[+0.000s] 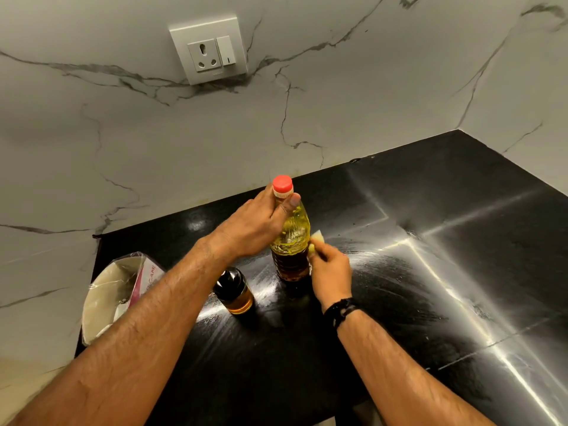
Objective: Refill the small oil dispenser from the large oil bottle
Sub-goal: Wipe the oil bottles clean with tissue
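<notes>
Glossy black on the bench [430,302], streaked with pale silvery glare. White with thin grey veining across the marble wall [338,103]. Plain white on the socket plate [208,49]. Red cap, clear yellow above and dark amber-brown below on the large oil bottle [292,241]. Black top over golden amber on the small oil dispenser [235,290]. Black wristband [339,310]. Beige and pink on the packet [123,290].
</notes>
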